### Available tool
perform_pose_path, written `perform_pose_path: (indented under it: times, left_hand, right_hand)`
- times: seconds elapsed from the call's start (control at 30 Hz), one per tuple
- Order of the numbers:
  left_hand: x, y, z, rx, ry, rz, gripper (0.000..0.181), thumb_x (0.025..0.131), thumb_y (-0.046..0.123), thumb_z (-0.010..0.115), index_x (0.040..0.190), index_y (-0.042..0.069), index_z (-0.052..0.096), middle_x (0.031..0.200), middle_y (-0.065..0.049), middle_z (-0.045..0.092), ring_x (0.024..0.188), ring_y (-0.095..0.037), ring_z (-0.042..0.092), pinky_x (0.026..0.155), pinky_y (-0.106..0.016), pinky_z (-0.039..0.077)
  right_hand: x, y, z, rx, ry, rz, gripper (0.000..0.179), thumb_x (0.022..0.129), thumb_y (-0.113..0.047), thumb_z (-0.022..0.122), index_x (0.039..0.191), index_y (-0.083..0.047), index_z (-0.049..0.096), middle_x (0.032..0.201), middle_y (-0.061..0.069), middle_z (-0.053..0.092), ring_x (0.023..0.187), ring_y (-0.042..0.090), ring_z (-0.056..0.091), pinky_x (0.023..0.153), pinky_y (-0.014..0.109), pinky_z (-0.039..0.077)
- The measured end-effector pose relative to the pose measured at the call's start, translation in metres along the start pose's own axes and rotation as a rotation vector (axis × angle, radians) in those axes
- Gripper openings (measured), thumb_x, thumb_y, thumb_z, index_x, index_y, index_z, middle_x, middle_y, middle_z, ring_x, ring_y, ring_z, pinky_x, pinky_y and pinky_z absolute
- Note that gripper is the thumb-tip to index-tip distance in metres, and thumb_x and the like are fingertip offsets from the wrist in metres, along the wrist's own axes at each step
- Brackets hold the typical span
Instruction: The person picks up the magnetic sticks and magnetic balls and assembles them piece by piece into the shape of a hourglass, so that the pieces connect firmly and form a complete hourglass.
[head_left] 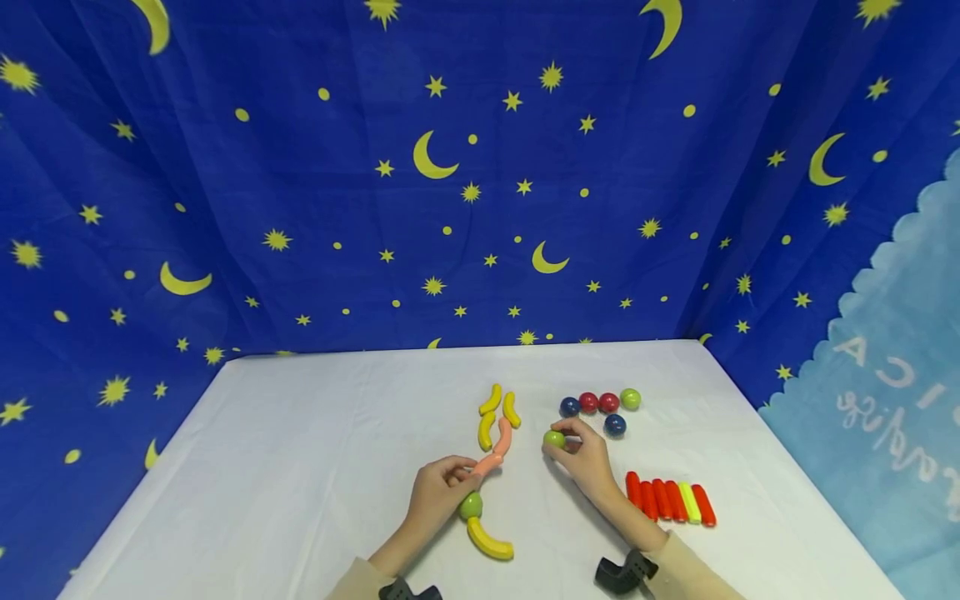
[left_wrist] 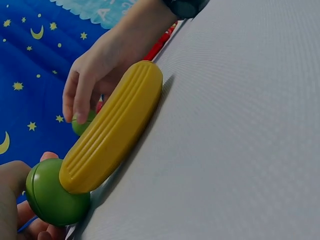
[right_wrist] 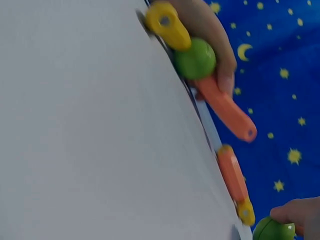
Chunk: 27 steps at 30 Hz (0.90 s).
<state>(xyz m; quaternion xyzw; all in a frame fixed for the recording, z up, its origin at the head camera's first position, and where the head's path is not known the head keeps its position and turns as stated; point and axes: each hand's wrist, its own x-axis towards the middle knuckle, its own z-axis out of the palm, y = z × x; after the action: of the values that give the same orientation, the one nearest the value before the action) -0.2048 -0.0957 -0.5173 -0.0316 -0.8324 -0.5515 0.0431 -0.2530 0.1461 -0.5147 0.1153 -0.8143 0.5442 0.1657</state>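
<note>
My left hand [head_left: 438, 490] pinches a salmon-pink curved piece [head_left: 488, 464] between thumb and fingers. A green ball [head_left: 471, 505] sits at that piece's near end, and a ridged yellow curved piece [left_wrist: 112, 130] joins the ball's other side, making one chain. In the right wrist view the pink piece's far end [right_wrist: 245, 129] shows a small hole. To the right, my right hand [head_left: 588, 462] holds another green ball [head_left: 554, 439] in its fingertips. A second pink curved piece [head_left: 503, 437] lies just beyond the pinched one.
Several short yellow curved pieces [head_left: 487, 431] lie on the white table [head_left: 337, 467] past the pink ones. Behind my right hand are two red balls, blue balls [head_left: 615, 425] and a green ball [head_left: 631, 399]. Red sticks [head_left: 662, 500] and a yellow stick [head_left: 690, 503] line up at right.
</note>
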Motion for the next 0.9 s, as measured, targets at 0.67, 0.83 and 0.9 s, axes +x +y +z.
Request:
perform_pose_path:
  times: [0.67, 0.83, 0.9]
  left_hand:
    - [-0.003, -0.001, 0.002, 0.076, -0.068, 0.096, 0.020, 0.079, 0.024, 0.075, 0.094, 0.012, 0.073, 0.070, 0.000, 0.067, 0.054, 0.002, 0.050, 0.049, -0.017, 0.042]
    - [-0.004, 0.000, 0.001, 0.057, -0.098, 0.136, 0.023, 0.076, 0.022, 0.077, 0.096, 0.012, 0.074, 0.074, -0.001, 0.068, 0.056, 0.002, 0.049, 0.050, -0.016, 0.042]
    - [-0.004, 0.000, 0.002, 0.063, -0.114, 0.159, 0.024, 0.076, 0.022, 0.078, 0.097, 0.012, 0.074, 0.075, -0.001, 0.068, 0.056, 0.003, 0.048, 0.051, -0.016, 0.041]
  right_hand:
    - [-0.027, -0.031, 0.023, 0.155, -0.321, -0.129, 0.030, 0.079, 0.002, 0.071, 0.108, 0.004, 0.062, 0.108, 0.022, 0.065, 0.102, 0.014, 0.062, 0.080, 0.028, 0.056]
    - [-0.028, -0.024, 0.027, 0.248, -0.412, -0.179, 0.033, 0.082, -0.006, 0.071, 0.111, 0.004, 0.060, 0.110, 0.024, 0.064, 0.103, 0.005, 0.061, 0.082, 0.027, 0.055]
    - [-0.029, -0.024, 0.027, 0.272, -0.450, -0.178, 0.033, 0.083, -0.008, 0.070, 0.112, 0.005, 0.059, 0.111, 0.026, 0.063, 0.102, 0.002, 0.060, 0.084, 0.027, 0.055]
